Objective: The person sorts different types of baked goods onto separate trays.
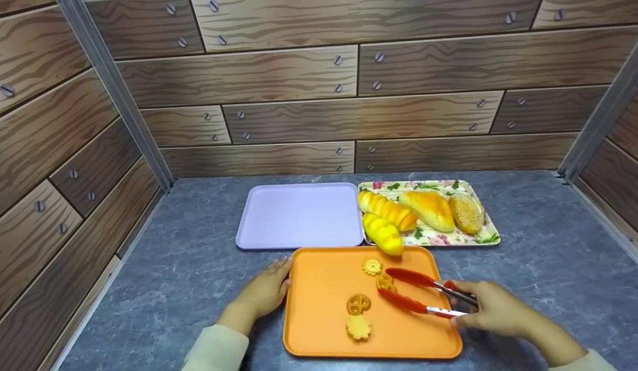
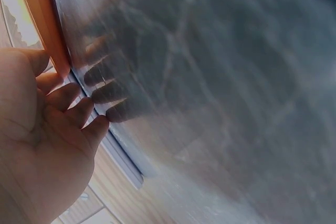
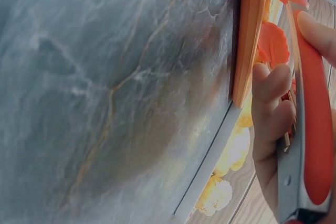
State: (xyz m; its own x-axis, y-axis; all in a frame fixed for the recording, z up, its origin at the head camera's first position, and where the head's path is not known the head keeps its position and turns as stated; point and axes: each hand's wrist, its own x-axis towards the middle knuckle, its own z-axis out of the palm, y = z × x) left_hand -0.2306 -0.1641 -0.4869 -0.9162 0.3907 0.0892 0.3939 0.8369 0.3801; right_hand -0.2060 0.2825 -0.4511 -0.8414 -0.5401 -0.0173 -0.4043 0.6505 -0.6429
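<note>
My right hand (image 1: 496,312) grips red-tipped tongs (image 1: 409,301) above the right part of the orange tray (image 1: 319,340). The tong tips are spread on either side of a pretzel-shaped piece (image 1: 385,283); whether they touch it, I cannot tell. Near it on the tray lie a round yellow piece (image 1: 372,266), another pretzel shape (image 1: 359,304) and a flower-shaped piece (image 1: 359,327). My left hand (image 1: 264,289) rests its fingers against the tray's left edge. In the right wrist view, fingers and thumb curl round the tongs' red handle (image 3: 317,124).
Behind the orange tray, a lilac tray (image 1: 300,216) stands at the left. To its right a floral tray (image 1: 432,239) holds several toy breads; a yellow one (image 1: 383,234) overhangs its front edge. Wood-patterned walls (image 1: 298,121) enclose the grey table (image 1: 185,232).
</note>
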